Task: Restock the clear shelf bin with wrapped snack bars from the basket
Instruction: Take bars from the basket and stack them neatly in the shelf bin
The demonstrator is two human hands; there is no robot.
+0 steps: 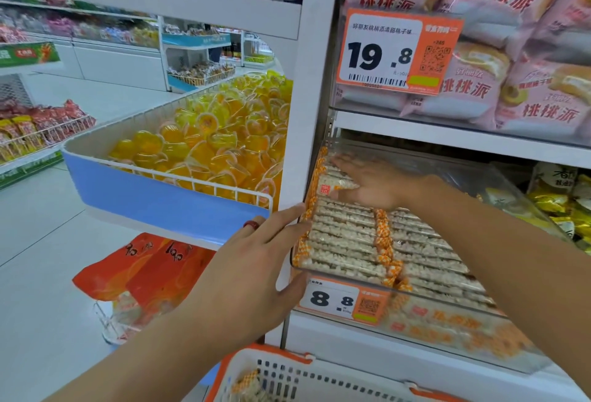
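The clear shelf bin (454, 334) sits on a middle shelf at right, holding rows of wrapped snack bars (348, 241) with orange-checked ends. My right hand (371, 185) reaches deep into the bin and lies flat on a bar (332, 182) at the back left, fingers straight. My left hand (256, 257), with a red ring, has its fingers straight against the bin's left front corner and the thumb under the rim. The orange-and-white basket (287, 379) is at the bottom edge, with a bar (248, 384) showing inside.
Left of the white upright is a blue tray of yellow jelly cups (208, 145), with orange bags (150, 270) in a bin below it. Pink cake packs (511, 49) fill the shelf above. Price tags read 19.8 (393, 52) and 8.8 (342, 300). Yellow packets (563, 203) lie at right.
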